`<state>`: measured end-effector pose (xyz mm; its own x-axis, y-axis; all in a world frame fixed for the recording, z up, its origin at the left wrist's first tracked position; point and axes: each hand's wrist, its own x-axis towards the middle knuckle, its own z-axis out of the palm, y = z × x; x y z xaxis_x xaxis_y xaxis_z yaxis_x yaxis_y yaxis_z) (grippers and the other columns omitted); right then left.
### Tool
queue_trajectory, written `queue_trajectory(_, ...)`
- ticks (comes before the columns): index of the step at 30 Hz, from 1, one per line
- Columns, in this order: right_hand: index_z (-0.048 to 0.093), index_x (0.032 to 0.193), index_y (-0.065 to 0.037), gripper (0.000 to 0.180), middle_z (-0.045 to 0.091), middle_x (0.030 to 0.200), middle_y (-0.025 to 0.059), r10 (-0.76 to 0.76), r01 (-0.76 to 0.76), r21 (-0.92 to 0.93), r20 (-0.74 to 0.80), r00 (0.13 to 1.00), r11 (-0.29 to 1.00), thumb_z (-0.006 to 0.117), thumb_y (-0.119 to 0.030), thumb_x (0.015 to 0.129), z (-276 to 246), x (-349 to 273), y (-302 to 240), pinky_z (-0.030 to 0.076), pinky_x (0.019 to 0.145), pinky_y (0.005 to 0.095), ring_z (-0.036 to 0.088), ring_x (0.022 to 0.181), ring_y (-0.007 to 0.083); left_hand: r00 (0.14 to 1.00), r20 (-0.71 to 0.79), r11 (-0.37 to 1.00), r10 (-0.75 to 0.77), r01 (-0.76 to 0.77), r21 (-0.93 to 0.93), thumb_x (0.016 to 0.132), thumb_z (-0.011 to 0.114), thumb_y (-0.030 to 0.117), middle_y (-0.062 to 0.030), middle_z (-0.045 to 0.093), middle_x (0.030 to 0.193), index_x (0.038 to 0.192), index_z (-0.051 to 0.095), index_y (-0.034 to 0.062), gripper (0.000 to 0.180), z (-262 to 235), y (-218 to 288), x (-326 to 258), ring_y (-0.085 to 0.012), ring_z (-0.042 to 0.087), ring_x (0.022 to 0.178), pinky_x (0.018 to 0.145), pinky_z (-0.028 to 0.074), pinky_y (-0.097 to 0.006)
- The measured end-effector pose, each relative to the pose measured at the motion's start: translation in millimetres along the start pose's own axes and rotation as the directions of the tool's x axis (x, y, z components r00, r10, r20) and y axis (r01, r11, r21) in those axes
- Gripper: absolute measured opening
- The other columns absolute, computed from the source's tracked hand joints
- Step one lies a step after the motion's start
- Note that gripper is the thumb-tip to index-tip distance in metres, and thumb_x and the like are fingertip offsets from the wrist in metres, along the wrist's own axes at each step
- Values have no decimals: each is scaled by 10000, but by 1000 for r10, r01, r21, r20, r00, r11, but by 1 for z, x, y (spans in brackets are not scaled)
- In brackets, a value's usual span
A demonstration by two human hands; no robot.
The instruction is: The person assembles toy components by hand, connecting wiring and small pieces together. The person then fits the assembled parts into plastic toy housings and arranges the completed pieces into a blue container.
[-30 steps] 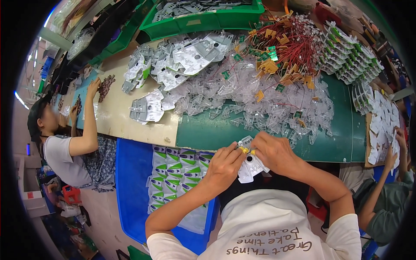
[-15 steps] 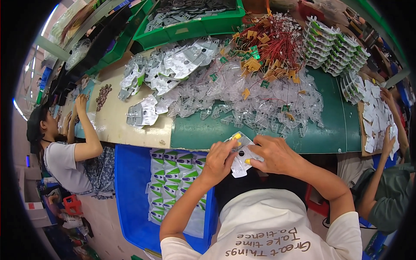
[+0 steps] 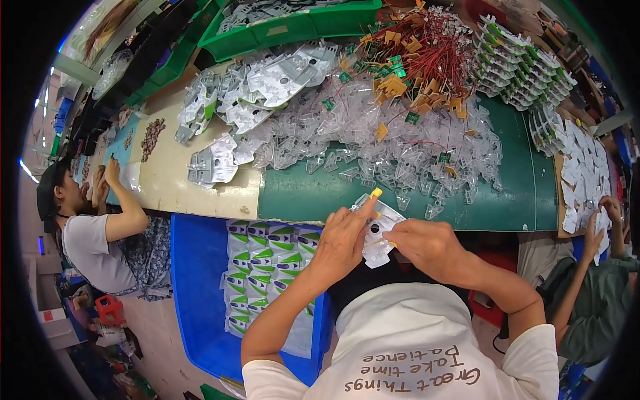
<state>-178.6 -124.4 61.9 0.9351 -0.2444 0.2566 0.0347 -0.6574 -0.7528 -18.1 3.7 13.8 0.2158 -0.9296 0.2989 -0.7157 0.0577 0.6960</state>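
Observation:
Just in front of the table edge I hold a white and grey plastic housing part (image 3: 379, 248) with a dark round hole in its middle. My left hand (image 3: 341, 241) grips its left side, with a yellow-capped finger stretched over the top. From the right, my right hand (image 3: 430, 248) is closed on the part's other edge, thumb and fingers near the hole. Any small piece under these fingers is hidden. On the table just beyond both hands lies a wide heap of clear plastic pieces (image 3: 400, 157).
White-grey housings (image 3: 280, 80) pile up at the back left, below a green bin (image 3: 287, 28). Red wires with orange connectors (image 3: 427, 60) lie behind the clear heap. Stacked housings (image 3: 520, 67) stand right. A blue tub (image 3: 193, 300) holds bagged parts. Co-workers sit on both sides.
The housing has tilted a little and shifted slightly right. My left yellow-capped finger now reaches farther up, and my right fingers have drawn together near the hole.

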Motion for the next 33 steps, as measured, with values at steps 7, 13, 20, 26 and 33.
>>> queue_trajectory(7,657,920,-25,313,624,900,94,-190,178,-361,1,982,916,682,18,611,19,-6,9,478,488,300,612,618,206,999,-24,999,-27,26,-36,775,543,-93,-83,631,1010,1380,359,22,642,-1,-2,-3,-274,518,806,729,384,-367)
queue_trajectory(13,612,943,-29,236,614,802,118,-22,-40,-205,-293,956,978,637,-14,710,-3,-12,18,476,484,334,599,565,235,999,-32,997,-37,34,-74,778,522,-98,-94,636,1040,1367,381,19,616,1,-3,-1,-281,521,822,749,385,-370)
queue_trajectory(20,498,988,-48,192,583,683,142,275,-257,101,-253,927,961,583,-60,818,27,-25,36,478,533,386,604,576,302,988,-115,982,-105,85,-169,802,533,-78,-162,630,1029,1157,575,-20,362,5,-6,-10,-307,570,808,778,441,-375)
queue_trajectory(26,543,979,-57,151,526,659,33,368,-356,143,-593,716,923,555,-31,830,-73,-68,48,425,537,251,501,581,75,974,-209,996,-87,80,-42,780,601,-58,-162,625,1007,1044,625,-13,269,-9,28,6,-304,592,889,760,479,-356)
queue_trajectory(33,540,956,-46,133,534,602,-3,229,-463,27,-893,386,886,534,-17,827,-280,-122,130,383,476,226,488,532,47,996,-55,994,-66,60,-96,754,646,-50,-160,643,919,955,642,-11,204,16,36,4,-315,616,851,762,484,-361)
